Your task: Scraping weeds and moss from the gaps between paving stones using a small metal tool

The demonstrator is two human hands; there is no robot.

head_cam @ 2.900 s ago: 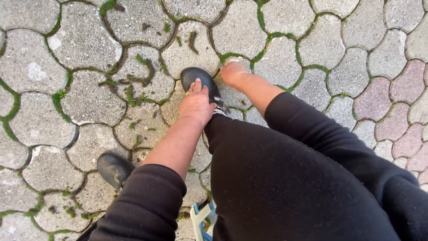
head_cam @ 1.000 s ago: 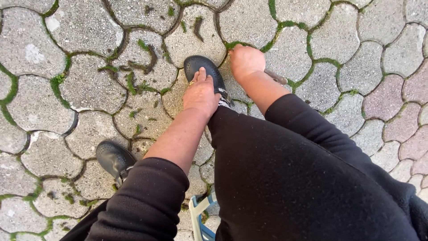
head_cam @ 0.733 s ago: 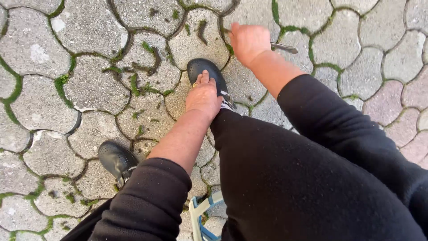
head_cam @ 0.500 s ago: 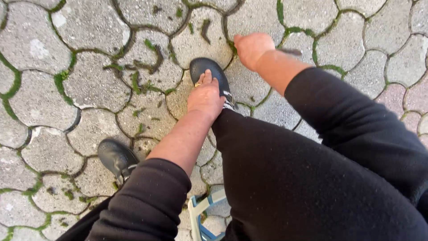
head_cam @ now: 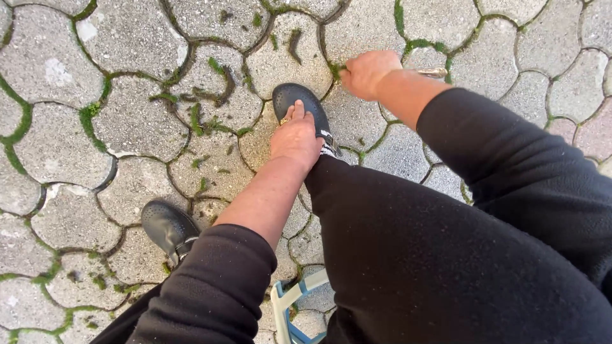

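Head view looks down on grey interlocking paving stones [head_cam: 57, 159] with moss [head_cam: 86, 118] in the joints, outdoors. Nearest, a pale stool frame [head_cam: 287, 302] shows between black-clad legs. Left hand [head_cam: 294, 137] rests flat, unclenched, on a black perforated shoe [head_cam: 299, 102]. Farther out, right hand [head_cam: 366, 71] is clenched around a thin metal tool [head_cam: 432, 72], silvery, tip hidden at a mossy joint.

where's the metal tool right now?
Head view, upper right of centre: the metal tool is in the right hand, its handle end jutting right, its tip at a mossy paving joint just beyond the black shoe.
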